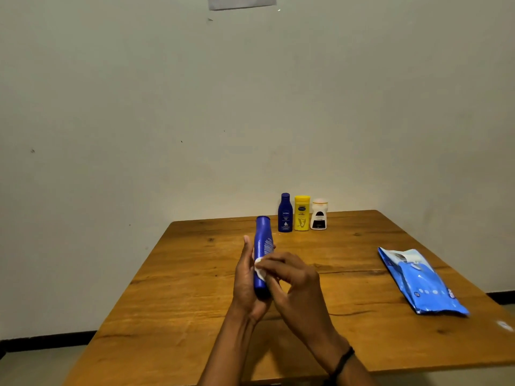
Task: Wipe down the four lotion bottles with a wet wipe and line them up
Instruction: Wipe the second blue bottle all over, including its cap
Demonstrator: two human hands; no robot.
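My left hand (245, 282) grips a tall blue lotion bottle (263, 246) above the wooden table (195, 302), its cap pointing up and away from me. My right hand (292, 277) pinches a small white wet wipe (259, 267) against the bottle's side. At the table's far edge three bottles stand upright in a row: a dark blue bottle (285, 213), a yellow bottle (302, 213) and a white bottle with a dark label (319, 214).
A blue pack of wet wipes (420, 280) lies on the right part of the table, its flap lifted. A plain wall stands right behind the table. A small white scrap (503, 325) lies near the right edge.
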